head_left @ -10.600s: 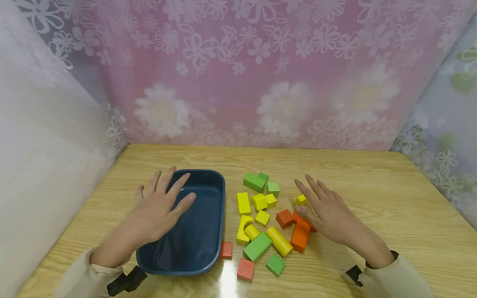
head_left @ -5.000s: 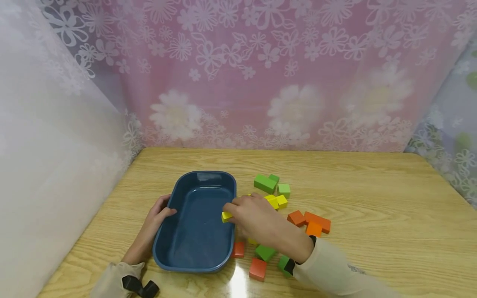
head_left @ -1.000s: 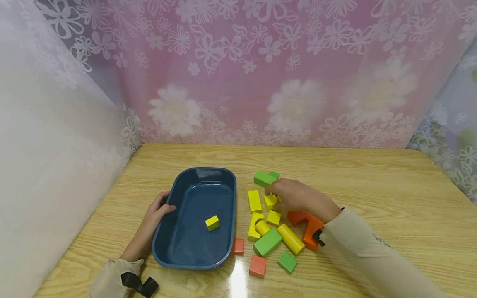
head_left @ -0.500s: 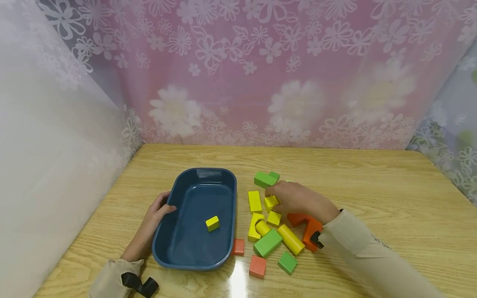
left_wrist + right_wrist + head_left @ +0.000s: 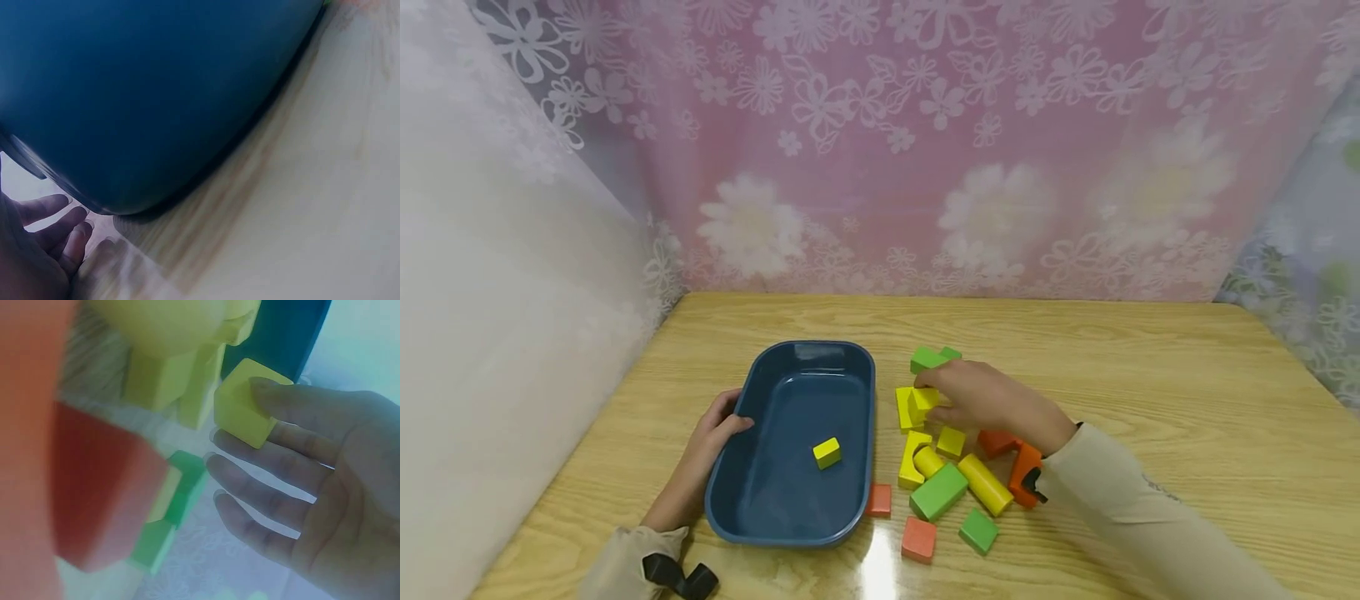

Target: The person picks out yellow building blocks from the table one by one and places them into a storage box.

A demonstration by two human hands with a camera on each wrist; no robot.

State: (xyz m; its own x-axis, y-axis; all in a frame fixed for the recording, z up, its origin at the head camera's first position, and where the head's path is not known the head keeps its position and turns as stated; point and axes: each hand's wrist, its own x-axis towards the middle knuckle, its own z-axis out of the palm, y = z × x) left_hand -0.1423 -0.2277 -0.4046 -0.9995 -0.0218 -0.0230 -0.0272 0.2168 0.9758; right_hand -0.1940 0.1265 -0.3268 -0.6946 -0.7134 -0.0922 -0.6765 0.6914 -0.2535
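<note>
My left hand (image 5: 711, 442) holds the left side of a dark blue rectangular tray (image 5: 867, 450), thumb over the rim and fingers outside. In the left wrist view the tray's outer wall (image 5: 144, 100) fills much of the picture, with the fingers (image 5: 75, 225) beside it. Over among the blocks, my right hand (image 5: 992, 404) pinches a yellow block (image 5: 922, 405) between thumb and fingers. The right wrist view shows this yellow block (image 5: 244, 406) at the fingertips. Inside the tray lies one small yellow block (image 5: 827, 452).
Right of the tray lie yellow blocks, among them a cylinder (image 5: 985, 484) and an arch (image 5: 912, 462). Green blocks (image 5: 927, 359) stand behind, a green block (image 5: 939, 492) in front. Red blocks (image 5: 918, 539) sit near the front, orange-red ones (image 5: 1024, 475) under the right forearm.
The right hand has moved slightly left, carrying the yellow block off its spot toward the flat yellow one. Earlier, a yellow block came into the tray. The left hand stays on the tray.
</note>
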